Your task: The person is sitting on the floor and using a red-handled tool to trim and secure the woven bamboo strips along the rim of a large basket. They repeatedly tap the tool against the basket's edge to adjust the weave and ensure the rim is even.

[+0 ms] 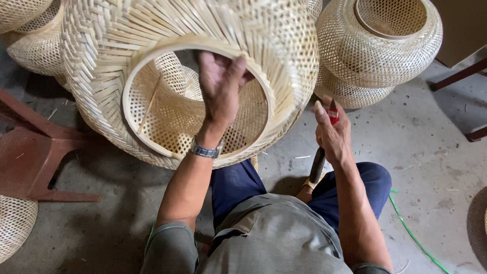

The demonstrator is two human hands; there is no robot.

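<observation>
A big woven basket point(193, 76) lies tipped on its side in front of the person. Its round mouth faces the camera, and its long way runs from the mouth back and up, away from the person. A pale hoop point(152, 61) rings the mouth. The weave is tight at the rim and has small holes deeper inside.

The left hand point(220, 86) reaches into the mouth. Its fingers curl over the top of the hoop and grip it. A grey watch point(207, 150) sits on that wrist.

The right hand point(332, 133) is just to the right of the basket, not touching it. It is closed around a tool point(318, 163) with a dark handle that points down toward the knee. A small red part point(333, 115) shows at the top of the fist. What kind of tool it is cannot be told.

More baskets point(375, 45) stand behind, at the top right and top left. A red-brown stool point(30, 152) is at the left. A thin green cord point(411, 233) lies on the grey floor point(431, 152) at the right.

No packages, labels or signs show.
</observation>
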